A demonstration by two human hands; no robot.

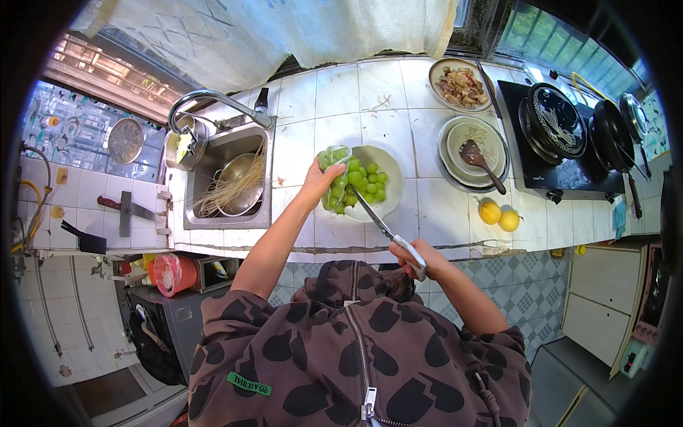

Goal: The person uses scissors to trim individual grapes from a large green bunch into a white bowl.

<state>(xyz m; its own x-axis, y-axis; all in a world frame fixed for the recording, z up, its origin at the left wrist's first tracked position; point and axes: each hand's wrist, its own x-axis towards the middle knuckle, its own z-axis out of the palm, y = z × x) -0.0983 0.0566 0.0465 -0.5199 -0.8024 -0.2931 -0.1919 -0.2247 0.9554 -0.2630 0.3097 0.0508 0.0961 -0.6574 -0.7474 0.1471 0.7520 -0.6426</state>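
My left hand (320,181) grips a clear plastic bag of green grapes (335,157) over the left side of a pale bowl (394,181). Loose green grapes (372,184) lie in that bowl, which stands on the white tiled counter. In my right hand (421,256), near the counter's front edge, are scissors (376,218) with pale handles. Their blades point up and left to the grapes beside the bag; the tips are partly hidden among the fruit.
Left of the bowl is a steel sink (229,220) with a metal pot and thin sticks. To the right stand stacked bowls (451,133) with a slotted spoon (474,155), two yellow fruits (499,215), a plate of food (435,80) and a black stove (539,179) with pans.
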